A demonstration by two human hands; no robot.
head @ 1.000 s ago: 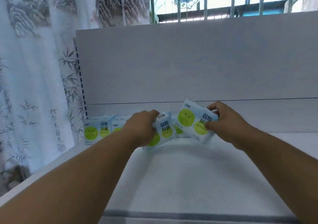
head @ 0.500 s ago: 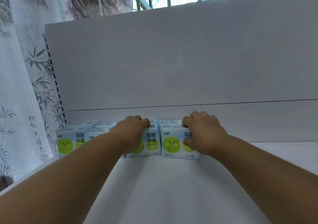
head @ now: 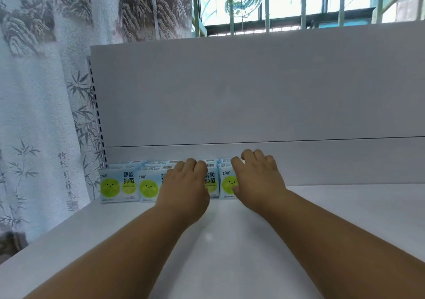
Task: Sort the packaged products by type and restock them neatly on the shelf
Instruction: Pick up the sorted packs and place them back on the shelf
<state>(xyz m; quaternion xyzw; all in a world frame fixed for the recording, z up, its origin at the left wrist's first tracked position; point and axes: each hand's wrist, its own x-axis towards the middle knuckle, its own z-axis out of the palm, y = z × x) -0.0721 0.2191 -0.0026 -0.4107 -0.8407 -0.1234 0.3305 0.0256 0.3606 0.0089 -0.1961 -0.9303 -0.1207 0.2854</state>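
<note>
My left hand (head: 184, 188) covers most of the third pale-blue, green-dotted soft pack (head: 210, 183) in the row, so I read only its right strip of print. My right hand (head: 255, 179) hides the right half of the fourth pack (head: 226, 185). I cannot tell how the fingers sit behind the pack tops. The packs lined up behind the front row (head: 158, 163) show only blurred top edges. The white shelf (head: 345, 218) runs off the right and bottom edges.

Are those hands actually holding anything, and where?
Each hand rests on a packet's top edge: left hand, right hand. Whether fingers truly grip behind cannot be told.
</note>
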